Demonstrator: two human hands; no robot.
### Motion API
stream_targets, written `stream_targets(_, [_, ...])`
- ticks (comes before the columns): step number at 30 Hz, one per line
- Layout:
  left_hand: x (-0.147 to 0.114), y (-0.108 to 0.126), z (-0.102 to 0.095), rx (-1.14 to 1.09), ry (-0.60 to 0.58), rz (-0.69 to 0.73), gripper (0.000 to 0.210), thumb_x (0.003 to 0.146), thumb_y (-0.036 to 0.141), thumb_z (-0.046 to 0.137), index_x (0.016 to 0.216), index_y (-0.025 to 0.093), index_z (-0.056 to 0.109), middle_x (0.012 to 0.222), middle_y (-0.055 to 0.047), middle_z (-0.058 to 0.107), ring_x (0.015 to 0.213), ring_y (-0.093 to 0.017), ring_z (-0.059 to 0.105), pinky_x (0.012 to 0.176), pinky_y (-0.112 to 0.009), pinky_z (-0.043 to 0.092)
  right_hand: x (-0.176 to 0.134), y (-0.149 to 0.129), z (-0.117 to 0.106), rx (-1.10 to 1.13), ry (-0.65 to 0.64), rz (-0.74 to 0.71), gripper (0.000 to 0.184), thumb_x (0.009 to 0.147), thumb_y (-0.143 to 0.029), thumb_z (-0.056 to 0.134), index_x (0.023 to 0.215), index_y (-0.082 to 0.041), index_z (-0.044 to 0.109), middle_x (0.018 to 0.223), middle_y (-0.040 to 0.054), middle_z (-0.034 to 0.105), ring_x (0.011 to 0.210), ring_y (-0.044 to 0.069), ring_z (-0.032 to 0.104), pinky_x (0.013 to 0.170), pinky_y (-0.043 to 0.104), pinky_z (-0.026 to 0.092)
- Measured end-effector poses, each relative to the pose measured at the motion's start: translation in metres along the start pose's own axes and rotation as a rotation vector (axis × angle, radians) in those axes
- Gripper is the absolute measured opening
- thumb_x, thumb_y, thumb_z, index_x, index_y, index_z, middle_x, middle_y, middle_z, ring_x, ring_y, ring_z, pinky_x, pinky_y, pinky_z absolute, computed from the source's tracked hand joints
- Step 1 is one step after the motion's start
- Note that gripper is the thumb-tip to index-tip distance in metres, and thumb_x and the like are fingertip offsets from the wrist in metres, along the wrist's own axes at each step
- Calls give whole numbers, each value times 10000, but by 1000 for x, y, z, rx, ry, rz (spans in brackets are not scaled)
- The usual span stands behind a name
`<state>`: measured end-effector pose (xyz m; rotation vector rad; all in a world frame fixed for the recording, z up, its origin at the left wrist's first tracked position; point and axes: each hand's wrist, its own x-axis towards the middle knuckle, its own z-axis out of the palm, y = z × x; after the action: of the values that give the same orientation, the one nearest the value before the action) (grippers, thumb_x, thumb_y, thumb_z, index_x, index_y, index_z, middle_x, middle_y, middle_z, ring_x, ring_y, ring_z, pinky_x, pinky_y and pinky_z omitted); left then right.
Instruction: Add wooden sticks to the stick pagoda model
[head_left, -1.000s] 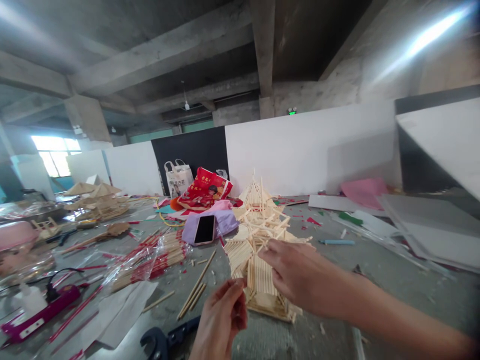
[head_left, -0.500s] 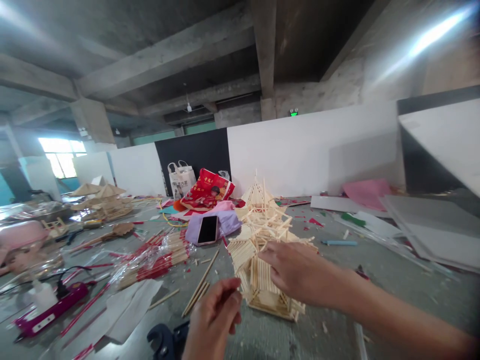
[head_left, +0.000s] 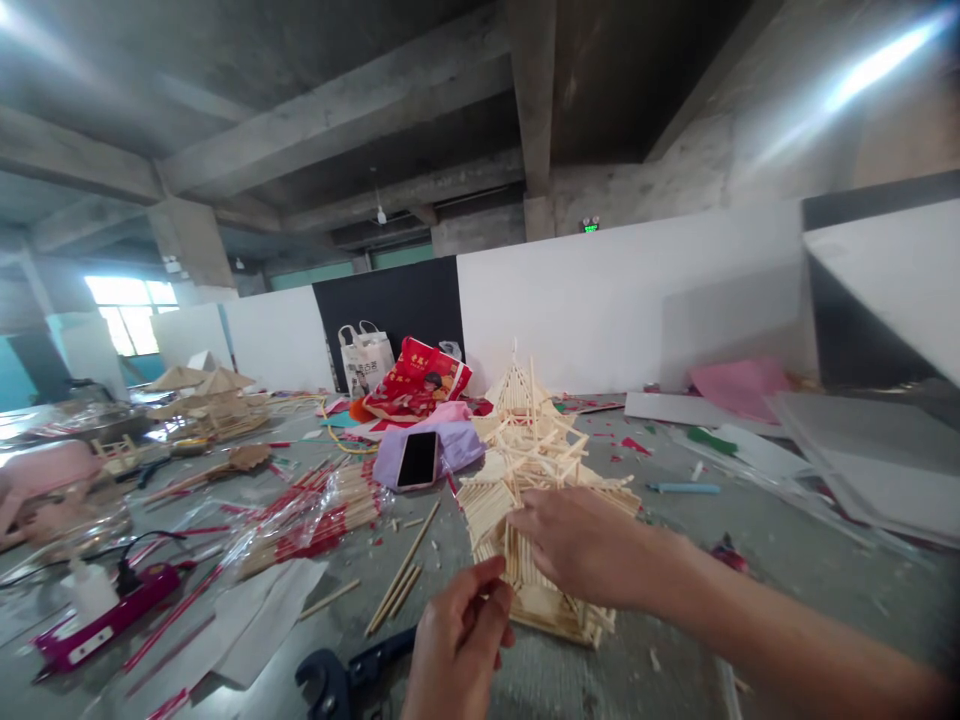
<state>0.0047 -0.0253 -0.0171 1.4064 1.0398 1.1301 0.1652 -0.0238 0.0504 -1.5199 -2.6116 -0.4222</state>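
A tiered building model made of thin pale wooden sticks (head_left: 529, 430) stands in front of me. My right hand (head_left: 581, 545) reaches across its lower front, fingers bent and pressed together at the sticks below the roof; anything in the fingertips is hidden. My left hand (head_left: 465, 635) is at the model's lower left corner, thumb and fingers closed in a pinch. Whatever is in that pinch is too small to make out. Left of it lie several loose wooden sticks (head_left: 397, 590) and a dark blue cutter-like hand tool (head_left: 326, 680), partly behind my left hand.
A phone (head_left: 418, 461) lies on purple cloth behind the sticks. Red-ended sticks in plastic wrap (head_left: 330, 515), paper sheets (head_left: 259, 620) and a purple power strip (head_left: 105, 620) fill the left. On the right are a light blue pen-like object (head_left: 684, 488) and white boards (head_left: 862, 450).
My left hand has moved right, closer to the model, uncovering more of the dark blue tool. My right hand has shifted slightly at the model's front. The view has moved a little.
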Motion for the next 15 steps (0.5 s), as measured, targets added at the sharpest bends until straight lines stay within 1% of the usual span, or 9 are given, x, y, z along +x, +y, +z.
stream_targets(6, [3, -1, 1, -18, -3, -23, 418, 653, 405, 639, 923, 86, 641, 485, -16, 572, 466, -135, 507, 405, -209, 357, 2, -5, -1, 22, -28, 5, 104, 768, -78, 545, 835, -141, 592, 797, 30, 552, 651, 155, 485, 490, 257, 245])
stream_targets(8, [2, -1, 2, -18, -7, -24, 408, 654, 401, 640, 915, 87, 642, 472, -11, 563, 455, -131, 503, 401, -207, 356, 3, -4, -1, 31, -11, 0, 100, 764, -81, 541, 831, -143, 582, 785, 25, 542, 638, 149, 474, 496, 256, 250])
stream_targets(10, [0, 0, 3, -23, -7, -20, 413, 648, 401, 647, 923, 93, 640, 496, -13, 573, 444, -126, 502, 391, -205, 352, 2, -1, -3, 37, 32, 8, 100, 787, -114, 527, 872, -153, 563, 823, 26, 530, 665, 153, 472, 522, 257, 277])
stream_targets(13, [-7, 7, -5, -31, 18, 26, 426, 639, 423, 654, 956, 140, 624, 655, -34, 626, 468, -128, 524, 389, -213, 365, -13, 4, -12, 48, 114, 20, 150, 820, -144, 497, 962, -172, 538, 903, 26, 511, 743, 159, 478, 581, 265, 331])
stream_targets(15, [-11, 17, -20, -8, 67, 71, 392, 647, 443, 645, 943, 188, 615, 721, -20, 629, 508, -126, 533, 429, -217, 390, -36, 6, -18, 56, 178, -9, 187, 838, -134, 474, 1005, -187, 539, 935, 23, 509, 797, 153, 483, 628, 266, 362])
